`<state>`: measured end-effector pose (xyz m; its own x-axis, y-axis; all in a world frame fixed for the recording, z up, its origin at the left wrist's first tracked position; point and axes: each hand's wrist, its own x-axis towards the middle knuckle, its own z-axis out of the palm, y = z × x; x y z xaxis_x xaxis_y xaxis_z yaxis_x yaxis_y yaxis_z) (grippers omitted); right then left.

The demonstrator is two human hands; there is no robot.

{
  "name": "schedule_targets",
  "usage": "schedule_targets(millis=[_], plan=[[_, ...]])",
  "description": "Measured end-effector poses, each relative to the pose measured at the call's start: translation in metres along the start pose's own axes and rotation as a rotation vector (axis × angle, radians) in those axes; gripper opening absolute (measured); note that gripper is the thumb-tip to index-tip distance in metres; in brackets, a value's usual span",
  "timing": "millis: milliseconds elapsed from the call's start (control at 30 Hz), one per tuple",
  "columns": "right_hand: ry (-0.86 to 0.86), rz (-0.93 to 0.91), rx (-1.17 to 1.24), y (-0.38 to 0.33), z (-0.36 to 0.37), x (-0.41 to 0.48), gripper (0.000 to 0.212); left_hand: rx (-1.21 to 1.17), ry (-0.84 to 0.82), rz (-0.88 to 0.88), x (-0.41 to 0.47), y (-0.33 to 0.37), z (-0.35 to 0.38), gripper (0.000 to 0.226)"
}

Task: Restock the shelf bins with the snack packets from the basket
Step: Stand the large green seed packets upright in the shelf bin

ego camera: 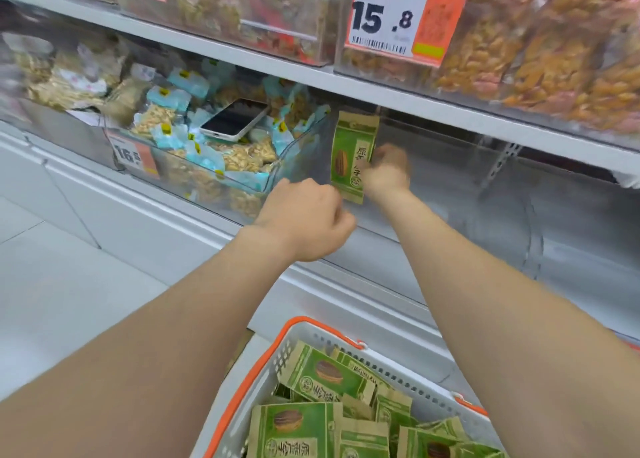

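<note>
The right hand (pixel 386 170) is standing a pinched green packet (pixel 351 156) upright inside the clear bin (pixel 485 194), the left hand (pixel 308 218) curling at the bin's front, its hold impossible to tell; next likely calls for letting go, then reaching to the basket (pixel 346 348) below the bin.

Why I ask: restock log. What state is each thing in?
right hand: pinches the green packet
green packet: upright, in the clear bin
left hand: curled, grip hidden
basket: heaped with spare packets
phone: screen up on the nut packets
nut bin: nearly full
</note>
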<state>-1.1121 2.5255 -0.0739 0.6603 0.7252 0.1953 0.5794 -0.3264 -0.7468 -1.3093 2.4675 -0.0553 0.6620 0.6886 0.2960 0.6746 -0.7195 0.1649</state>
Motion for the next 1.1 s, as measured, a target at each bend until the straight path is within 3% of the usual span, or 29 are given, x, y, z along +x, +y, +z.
schedule_targets(millis=[133,200,433,667,833,967,1100], plan=[[0.048,0.006,-0.314,-0.015,0.018,0.031,0.038,0.013,0.028,0.03,0.003,-0.004,0.006,0.047],[0.083,0.005,-0.359,-0.014,0.025,0.043,0.043,-0.001,0.035,0.014,0.003,-0.005,0.007,0.046],[0.085,-0.061,-0.406,0.002,0.034,0.067,0.044,-0.038,0.023,0.026,0.008,-0.004,0.014,0.045],[0.063,-0.045,-0.378,0.015,0.038,0.077,0.049,-0.016,-0.028,0.126,0.012,0.003,0.022,0.063],[-0.066,0.021,-0.32,0.017,0.041,0.072,0.03,0.004,-0.094,0.11,0.014,0.0,0.027,0.053],[-0.026,0.042,-0.296,0.011,0.04,0.069,0.049,0.001,-0.133,0.088,0.014,0.0,0.024,0.052],[-0.106,0.058,-0.284,-0.001,0.026,0.051,0.058,0.016,-0.144,0.058,0.013,0.002,0.017,0.054]])
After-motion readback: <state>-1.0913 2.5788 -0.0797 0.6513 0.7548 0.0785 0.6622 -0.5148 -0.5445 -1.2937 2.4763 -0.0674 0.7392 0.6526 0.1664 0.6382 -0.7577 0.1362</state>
